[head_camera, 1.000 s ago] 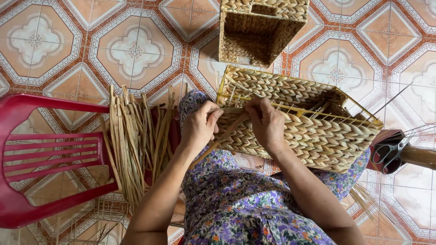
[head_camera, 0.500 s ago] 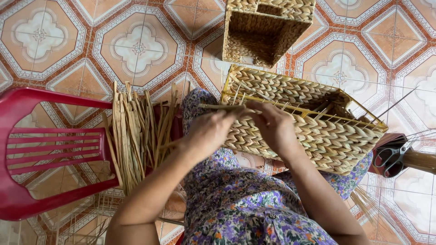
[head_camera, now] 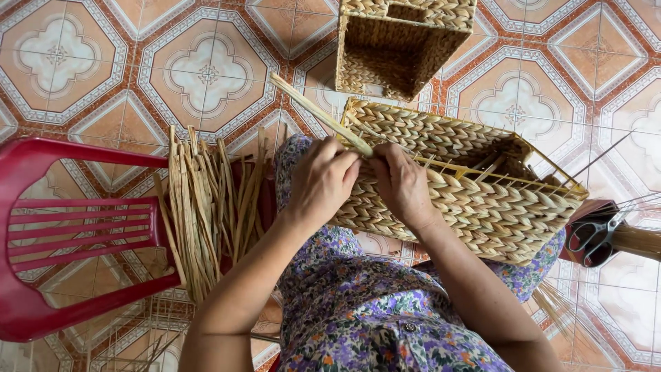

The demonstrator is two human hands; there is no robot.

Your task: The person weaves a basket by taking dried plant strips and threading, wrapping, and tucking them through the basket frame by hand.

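Note:
A half-woven straw basket [head_camera: 482, 186] lies on its side across my lap, its open rim with bare yellow wire frame to the right. My left hand [head_camera: 322, 180] pinches a long pale straw strand [head_camera: 318, 114] that sticks up and to the left from the basket's near corner. My right hand [head_camera: 401, 183] presses on the basket's woven edge right beside it, fingers curled over the same strand. Both hands touch at the fingertips.
A bundle of dry straw strands [head_camera: 210, 207] lies on a red plastic chair [head_camera: 62, 234] at my left. A finished woven basket [head_camera: 399, 45] stands on the patterned tile floor ahead. Scissors [head_camera: 597, 235] rest on a red stool at right.
The straw strand, earlier lying flat along the basket's rim, now points up and to the left. Both hands have shifted slightly left along the rim.

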